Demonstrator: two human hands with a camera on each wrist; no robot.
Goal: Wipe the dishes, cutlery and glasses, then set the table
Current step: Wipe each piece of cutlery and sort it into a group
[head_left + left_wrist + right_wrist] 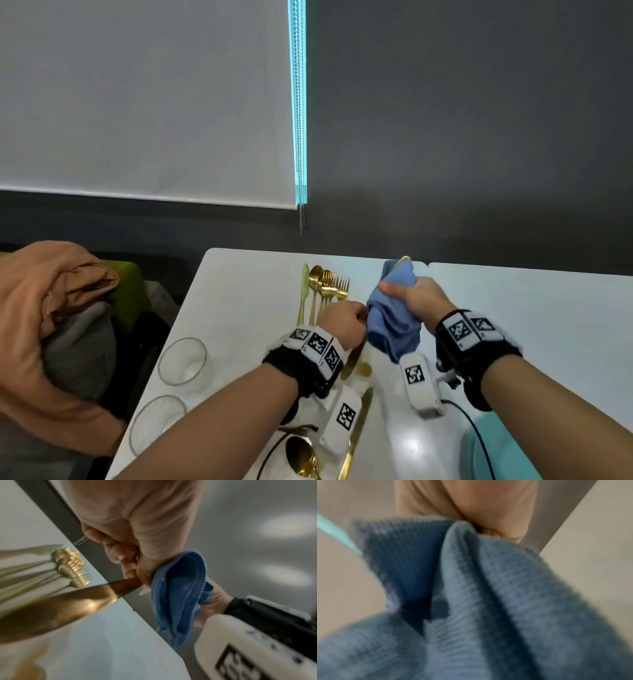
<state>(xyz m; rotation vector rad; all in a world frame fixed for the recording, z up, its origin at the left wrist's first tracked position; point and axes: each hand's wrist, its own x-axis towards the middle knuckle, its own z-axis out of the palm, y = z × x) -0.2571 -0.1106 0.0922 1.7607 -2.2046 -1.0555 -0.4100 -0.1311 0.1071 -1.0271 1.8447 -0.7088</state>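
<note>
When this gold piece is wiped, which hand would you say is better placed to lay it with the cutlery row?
Left, probably. The left hand already grips the gold piece and sits beside the cutlery row; the right hand is full of blue cloth.

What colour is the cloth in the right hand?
Blue; the cloth, gripped by the right hand, shows best in the head view.

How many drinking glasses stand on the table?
2. One glass stands near the table's left edge, left of the left forearm; the other glass stands nearer the camera along that edge. Arms may hide more.
</note>
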